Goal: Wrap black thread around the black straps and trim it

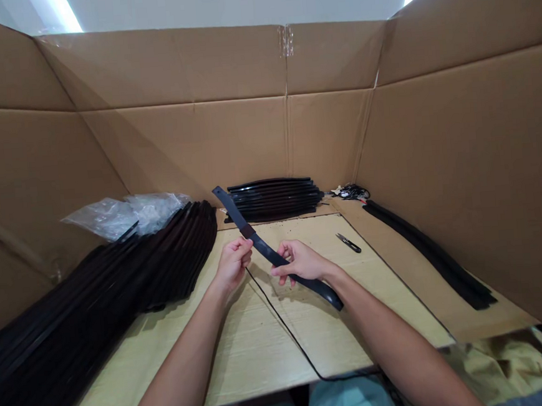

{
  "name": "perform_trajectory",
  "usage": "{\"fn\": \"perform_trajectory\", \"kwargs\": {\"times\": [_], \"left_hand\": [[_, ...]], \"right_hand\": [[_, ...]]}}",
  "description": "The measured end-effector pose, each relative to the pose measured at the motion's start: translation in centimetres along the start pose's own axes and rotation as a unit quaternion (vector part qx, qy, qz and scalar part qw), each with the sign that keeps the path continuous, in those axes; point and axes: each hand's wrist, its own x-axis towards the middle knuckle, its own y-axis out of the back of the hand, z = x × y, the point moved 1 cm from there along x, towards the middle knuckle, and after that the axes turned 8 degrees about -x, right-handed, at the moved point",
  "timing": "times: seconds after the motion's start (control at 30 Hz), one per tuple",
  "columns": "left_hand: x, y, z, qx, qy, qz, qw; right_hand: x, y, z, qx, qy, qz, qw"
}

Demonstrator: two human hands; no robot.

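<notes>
Black flexible strip (265,251) held in both hands above the wooden tabletop (310,344) — long axis runs far-left to near-right. Left hand (233,265) pinches it nearer the far end; right hand (301,261) curls closed around it, closer to the near end. Stacked black strips (163,261) lie left of the hands.

The flat strip (261,246) is a plain blue-black with a dull sheen, while the stacked strips (273,199) and the large pile of strips (100,298) are glossy black. The cardboard walls (190,134) are plain tan, and the tabletop (264,353) is pale yellow with a faint wood grain. The plastic bag (126,215) is clear, the thread snips (348,242) black and silver, the trousers (352,403) pale teal, the cloth (504,369) olive-yellow.
</notes>
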Motion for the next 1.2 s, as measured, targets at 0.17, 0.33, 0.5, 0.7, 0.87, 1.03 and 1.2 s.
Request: {"fn": "perform_trajectory", "kwargs": {"times": [0.17, 0.33, 0.5, 0.7, 0.87, 1.03, 1.2], "left_hand": [[0.3, 0.6, 0.2, 0.005, -0.022, 0.032, 0.999], [0.5, 0.6, 0.1, 0.014, -0.035, 0.061, 0.997], [0.3, 0.0, -0.1, 0.013, -0.013, 0.055, 0.998], [0.2, 0.0, -0.1, 0.009, -0.005, 0.054, 0.998], [0.4, 0.3, -0.3, 0.002, -0.019, 0.068, 0.998], [0.5, 0.3, -0.2, -0.003, 0.0, 0.06, 0.998], [0.3, 0.1, 0.0, -0.004, 0.032, 0.024, 0.999]], "right_hand": [[0.2, -0.2, -0.4, 0.017, 0.015, 0.043, 0.999], [0.7, -0.1, 0.0, 0.035, -0.021, 0.08, 0.996], [0.7, -0.2, 0.6, 0.046, -0.036, 0.079, 0.995], [0.1, -0.5, 0.0, 0.05, -0.045, 0.052, 0.996], [0.0, -0.4, -1.0, 0.061, -0.028, 0.089, 0.994], [0.0, 0.2, -1.0, 0.085, -0.022, 0.07, 0.994], [-0.2, 0.2, -0.3, 0.091, -0.034, 0.018, 0.995]]}}
